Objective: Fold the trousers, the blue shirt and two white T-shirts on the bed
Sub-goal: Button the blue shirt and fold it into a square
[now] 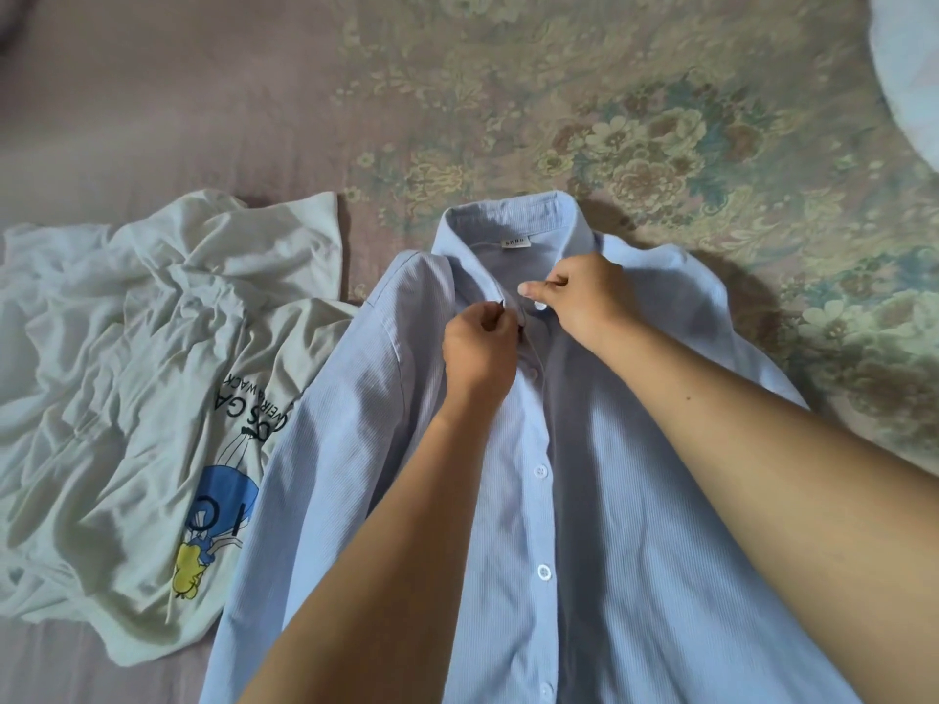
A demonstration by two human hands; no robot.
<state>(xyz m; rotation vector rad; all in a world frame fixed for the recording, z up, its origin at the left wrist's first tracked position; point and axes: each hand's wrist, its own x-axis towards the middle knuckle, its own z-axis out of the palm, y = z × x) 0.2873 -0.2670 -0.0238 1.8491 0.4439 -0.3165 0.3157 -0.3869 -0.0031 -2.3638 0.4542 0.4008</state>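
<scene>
Blue shirt [584,500] lies face-up on the bed [508,94]; my left hand [477,348] and right hand [579,297] pinch its collar front. White T-shirt [127,373] beside it reads "WEIRD WACK".

The shirt [584,500] lies flat on the bed [203,119], front up, collar [513,231] at its far end. Left of the shirt lies a crumpled T-shirt [127,373], its edge tucked under the shirt's sleeve. On the shirt, just below the collar, the left hand [477,348] and right hand [579,297] pinch the placket, side by side.
</scene>
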